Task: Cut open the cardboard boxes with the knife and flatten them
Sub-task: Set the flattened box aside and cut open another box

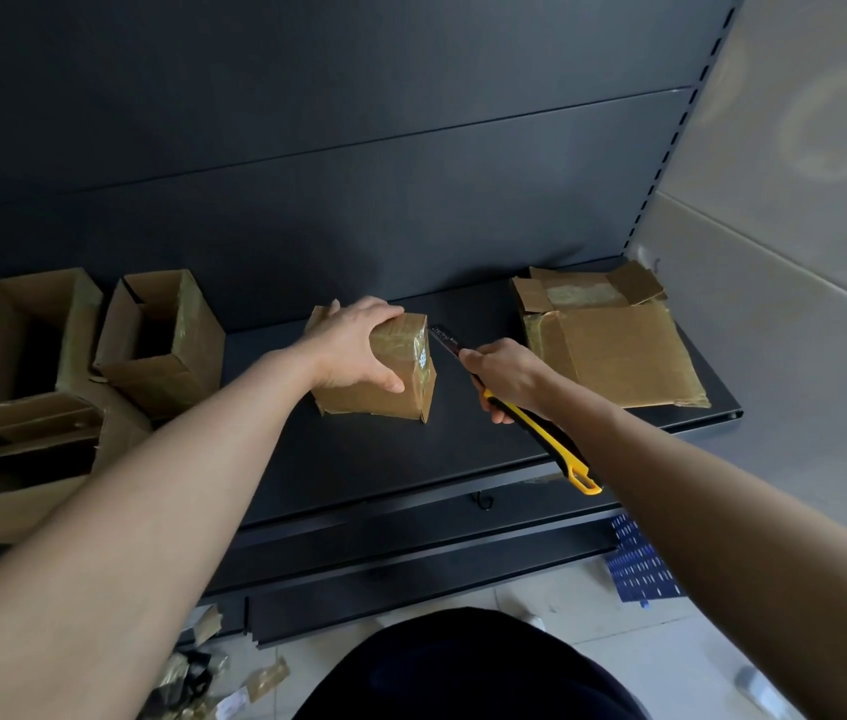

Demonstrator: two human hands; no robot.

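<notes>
Taped box [385,376] mid-shelf [359,459], left hand [353,345] fingers curled over its top. Right hand [509,379] grips knife [540,428], blade at box's right edge. Likely light, stiff; tape slick—hold top firmly.

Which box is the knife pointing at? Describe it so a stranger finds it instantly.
On the dark shelf, look to the middle, between the open boxes at left and the flattened cardboard at right. The small taped box stands there under the left hand; it alone is sealed shut.

Knife [525,407] blade at taped box [385,376]
</notes>
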